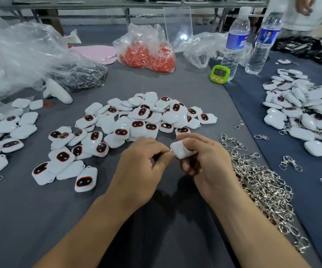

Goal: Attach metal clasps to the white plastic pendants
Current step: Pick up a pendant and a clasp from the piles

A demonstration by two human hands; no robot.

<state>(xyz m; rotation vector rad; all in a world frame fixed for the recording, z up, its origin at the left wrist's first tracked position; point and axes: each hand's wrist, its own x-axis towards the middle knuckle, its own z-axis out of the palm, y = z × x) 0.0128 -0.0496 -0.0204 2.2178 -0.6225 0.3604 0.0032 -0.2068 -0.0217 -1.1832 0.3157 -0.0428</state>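
The grey desk (30, 209) carries a heap of white pendants (137, 120), a pile of metal clasps (262, 186) to its right, a bag of orange pieces (146, 53), a green timer (219, 74) and two water bottles (233, 47).

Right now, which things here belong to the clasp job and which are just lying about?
Job: pendant gripped by the right hand, left hand pinching at its corner, pendant pile, metal clasp heap.
Lying about: green timer, water bottles, bag of orange parts, white controller.

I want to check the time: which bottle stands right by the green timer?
The left bottle; the timer sits at its base. The other bottle, with a portrait on its label, stands farther right.
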